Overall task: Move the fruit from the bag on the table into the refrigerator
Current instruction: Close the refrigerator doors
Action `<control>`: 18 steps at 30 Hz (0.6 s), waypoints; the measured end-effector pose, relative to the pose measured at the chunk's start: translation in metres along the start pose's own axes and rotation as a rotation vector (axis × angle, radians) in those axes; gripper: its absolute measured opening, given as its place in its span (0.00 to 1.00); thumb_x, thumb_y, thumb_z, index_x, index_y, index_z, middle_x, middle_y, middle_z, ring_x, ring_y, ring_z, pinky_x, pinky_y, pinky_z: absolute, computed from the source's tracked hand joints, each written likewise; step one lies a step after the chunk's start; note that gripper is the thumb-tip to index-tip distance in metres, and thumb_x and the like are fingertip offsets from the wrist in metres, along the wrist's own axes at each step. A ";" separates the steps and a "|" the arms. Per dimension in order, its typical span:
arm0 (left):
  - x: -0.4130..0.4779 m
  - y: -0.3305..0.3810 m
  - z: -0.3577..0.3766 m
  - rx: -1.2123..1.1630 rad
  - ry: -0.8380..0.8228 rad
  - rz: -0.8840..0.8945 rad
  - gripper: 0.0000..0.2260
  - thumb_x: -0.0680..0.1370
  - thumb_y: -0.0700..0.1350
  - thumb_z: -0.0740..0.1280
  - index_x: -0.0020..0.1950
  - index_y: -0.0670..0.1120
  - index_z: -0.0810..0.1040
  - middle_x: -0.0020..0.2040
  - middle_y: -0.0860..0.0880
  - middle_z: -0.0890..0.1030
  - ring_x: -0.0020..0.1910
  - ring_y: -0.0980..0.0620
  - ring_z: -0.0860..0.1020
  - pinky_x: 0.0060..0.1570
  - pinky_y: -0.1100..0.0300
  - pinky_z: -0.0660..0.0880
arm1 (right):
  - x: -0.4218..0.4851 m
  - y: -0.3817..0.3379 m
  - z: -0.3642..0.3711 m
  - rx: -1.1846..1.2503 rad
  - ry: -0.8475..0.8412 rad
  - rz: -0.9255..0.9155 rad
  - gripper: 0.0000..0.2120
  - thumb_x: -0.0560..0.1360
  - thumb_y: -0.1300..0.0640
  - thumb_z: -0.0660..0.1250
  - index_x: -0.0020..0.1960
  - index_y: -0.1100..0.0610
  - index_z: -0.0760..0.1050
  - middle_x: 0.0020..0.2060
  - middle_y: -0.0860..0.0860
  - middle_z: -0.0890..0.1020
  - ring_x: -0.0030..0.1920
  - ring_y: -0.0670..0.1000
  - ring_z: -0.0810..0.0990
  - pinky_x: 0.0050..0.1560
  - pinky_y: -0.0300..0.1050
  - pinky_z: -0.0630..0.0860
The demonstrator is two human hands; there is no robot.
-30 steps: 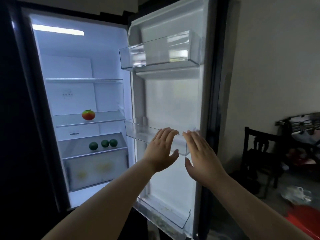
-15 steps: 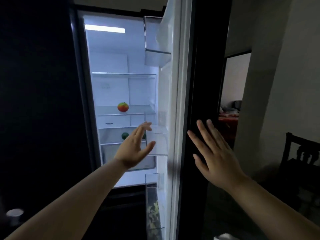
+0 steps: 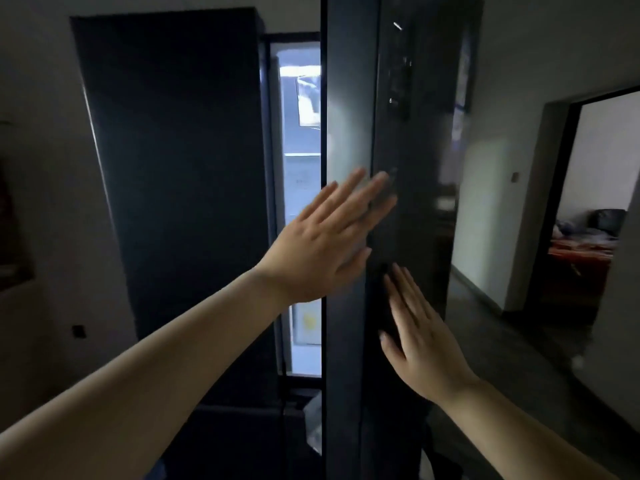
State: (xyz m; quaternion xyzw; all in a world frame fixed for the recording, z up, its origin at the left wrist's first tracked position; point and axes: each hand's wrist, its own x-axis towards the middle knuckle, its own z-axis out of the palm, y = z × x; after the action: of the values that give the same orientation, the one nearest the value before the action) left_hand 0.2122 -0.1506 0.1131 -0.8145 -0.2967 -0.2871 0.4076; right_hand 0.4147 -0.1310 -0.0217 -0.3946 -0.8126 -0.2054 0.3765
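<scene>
The dark refrigerator (image 3: pixel 173 168) stands in front of me. Its right door (image 3: pixel 349 98) is swung nearly closed, leaving a narrow lit gap (image 3: pixel 301 188) into the interior. My left hand (image 3: pixel 325 244) lies flat with straight fingers against the door's outer face. My right hand (image 3: pixel 419 337) is lower, also flat with straight fingers on the door's dark front. Neither hand holds anything. No fruit shows through the gap; the bag and table are out of view.
A grey wall lies to the right, with an open doorway (image 3: pixel 595 209) into another room holding a red-covered bed (image 3: pixel 581 251). Dark floor (image 3: pixel 519 341) stretches to the right of the fridge. A small wall socket (image 3: pixel 79 331) is at the left.
The refrigerator door has swung from wide open to nearly closed. Both hands moved onto its outer face. The fruit on the shelves is no longer visible.
</scene>
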 end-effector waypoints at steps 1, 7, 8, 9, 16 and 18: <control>0.005 -0.002 0.003 0.059 -0.055 0.025 0.26 0.80 0.51 0.53 0.77 0.46 0.53 0.77 0.45 0.53 0.77 0.47 0.48 0.75 0.50 0.48 | 0.004 -0.002 0.011 -0.009 -0.044 0.004 0.38 0.74 0.52 0.64 0.77 0.58 0.48 0.77 0.54 0.50 0.76 0.53 0.49 0.72 0.53 0.62; -0.021 -0.029 0.058 0.433 -0.285 -0.116 0.30 0.79 0.57 0.47 0.77 0.42 0.52 0.77 0.42 0.53 0.76 0.44 0.48 0.74 0.47 0.40 | 0.032 -0.007 0.063 -0.076 -0.196 0.010 0.42 0.74 0.46 0.65 0.77 0.56 0.45 0.77 0.54 0.48 0.77 0.54 0.47 0.73 0.52 0.57; -0.027 -0.036 0.066 0.428 -0.296 -0.140 0.30 0.79 0.57 0.48 0.77 0.42 0.51 0.77 0.42 0.53 0.77 0.44 0.47 0.74 0.47 0.40 | 0.037 -0.004 0.071 -0.084 -0.208 0.019 0.43 0.73 0.45 0.66 0.77 0.57 0.45 0.77 0.55 0.48 0.76 0.54 0.48 0.73 0.52 0.56; -0.032 -0.043 0.074 0.409 -0.307 -0.159 0.30 0.79 0.57 0.49 0.77 0.42 0.51 0.77 0.42 0.51 0.77 0.44 0.47 0.74 0.46 0.41 | 0.043 -0.001 0.079 -0.093 -0.216 0.025 0.44 0.72 0.45 0.67 0.77 0.58 0.46 0.77 0.55 0.48 0.76 0.54 0.49 0.73 0.52 0.56; -0.050 -0.107 0.135 0.329 -0.321 -0.240 0.32 0.78 0.59 0.53 0.77 0.44 0.50 0.78 0.42 0.46 0.76 0.43 0.42 0.74 0.47 0.46 | 0.098 0.043 0.136 -0.307 -0.319 -0.029 0.53 0.64 0.37 0.72 0.76 0.63 0.51 0.76 0.61 0.51 0.74 0.62 0.54 0.70 0.60 0.61; -0.055 -0.127 0.157 0.330 -0.311 -0.246 0.34 0.78 0.61 0.53 0.77 0.44 0.48 0.78 0.41 0.45 0.76 0.43 0.41 0.74 0.46 0.46 | 0.111 0.055 0.155 -0.357 -0.339 -0.045 0.53 0.64 0.34 0.70 0.76 0.62 0.52 0.76 0.61 0.51 0.74 0.63 0.55 0.69 0.62 0.62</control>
State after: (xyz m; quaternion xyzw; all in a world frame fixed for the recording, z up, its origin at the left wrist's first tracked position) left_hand 0.1200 0.0294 0.0576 -0.7292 -0.4955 -0.1535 0.4463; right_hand 0.3438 0.0538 -0.0320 -0.4654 -0.8236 -0.2851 0.1546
